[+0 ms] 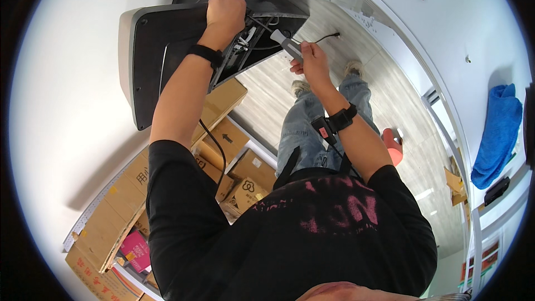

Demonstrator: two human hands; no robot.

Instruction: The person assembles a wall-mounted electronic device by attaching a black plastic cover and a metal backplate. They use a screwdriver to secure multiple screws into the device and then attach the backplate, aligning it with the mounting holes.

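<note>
A bulky black housing (184, 33) with a light grey side edge stands tilted at the upper left. White connectors and loose wires (243, 39) show in its open interior. My left hand (225, 15) is closed in a fist at the upper edge of the opening; what its fingers hold is hidden. In my right hand (312, 64) is a screwdriver (291, 48) with a grey handle, gripped near its back end. Its dark shaft slants up and left into the housing, toward my left hand. I cannot see where the tip rests.
Cardboard boxes (225, 139) fill shelves below the housing, with a pink box (135, 249) at the lower left. A black cable (217, 139) hangs from the housing. On the right lies a blue cloth (497, 136). A red object (392, 147) stands near my leg.
</note>
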